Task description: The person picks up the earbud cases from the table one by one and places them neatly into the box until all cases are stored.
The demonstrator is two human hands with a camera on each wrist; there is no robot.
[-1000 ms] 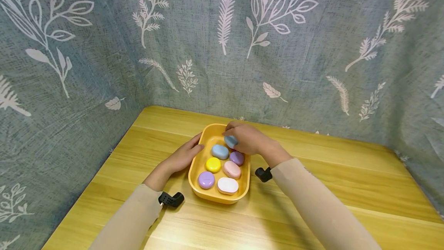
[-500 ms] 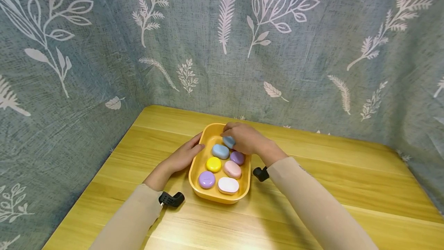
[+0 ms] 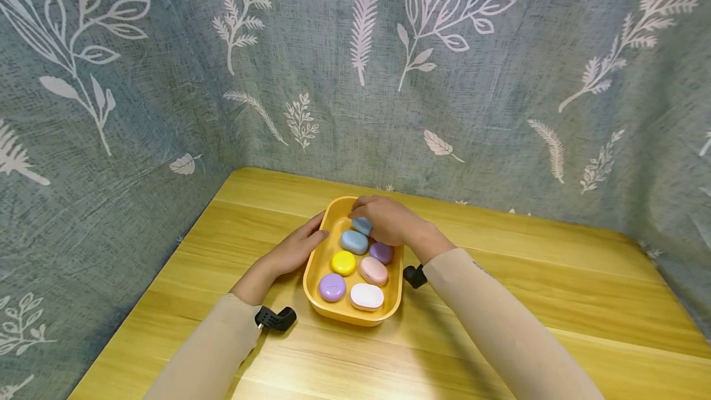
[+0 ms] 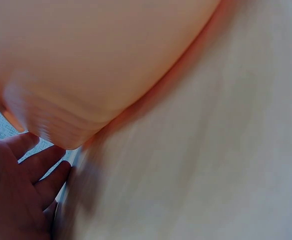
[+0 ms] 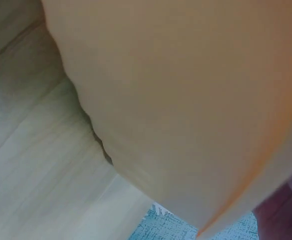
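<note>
A yellow-orange tray with a raised rim holds several small glossy rounded cases. My right hand reaches over its far right side and grips a blue case near the far end, partly hidden by the fingers. Just below lies a light blue case, with a dark purple case partly under the hand. Closer to me are a yellow case, a pink case, a lilac case and a white case. My left hand holds the tray's left wall, thumb over the rim, fingers along the outside.
The tray stands on a wooden table. Behind and to the left hangs a grey-blue curtain with white leaf prints, close to the table's edges. Both wrist views are mostly filled by the tray's outer wall.
My right hand has slid slightly left with the blue case, bringing it further over the tray's far end. My left hand stays on the tray's side.
</note>
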